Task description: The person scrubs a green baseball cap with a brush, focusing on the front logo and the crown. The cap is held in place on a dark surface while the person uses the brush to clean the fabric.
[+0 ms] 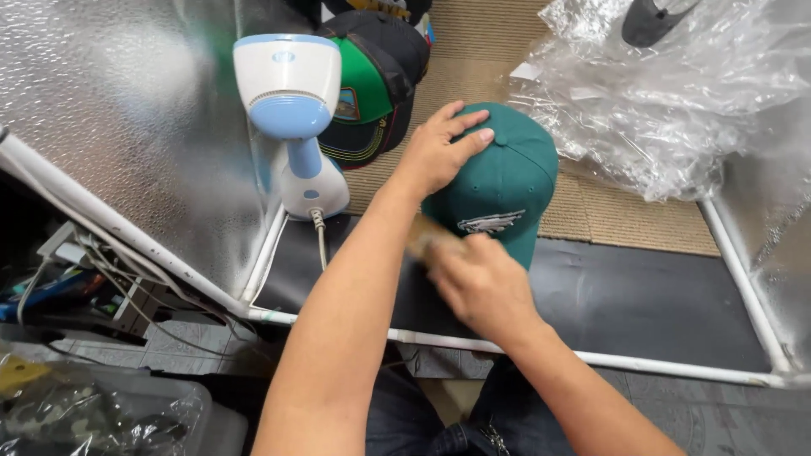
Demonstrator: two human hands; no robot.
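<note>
A wide sheet of silvery reflective material fills the space far to the left of both hands, its top and left edges cut off by the frame. Up and to the right of the hands lies one heap of crumpled clear plastic wrap, with a dark curved object on top of it that is only partly in view and hard to identify. Directly under the hands is one black mat, bordered by white tubing; beyond it is tan woven matting. One green cap with a pale emblem on its front sits on the mat between the two hands. The left hand lies flat on the cap's crown, grip open, fingers spread and touching the fabric. The right hand, blurred, is at the cap's near side; its grip is curled around a brownish object too smeared to make out. Left of the left hand stands one white and pale blue handheld steamer with a cord. Behind it is one black and green cap, partly hidden by the steamer. At lower left, tangled wires and a clear bag are cut off.
</note>
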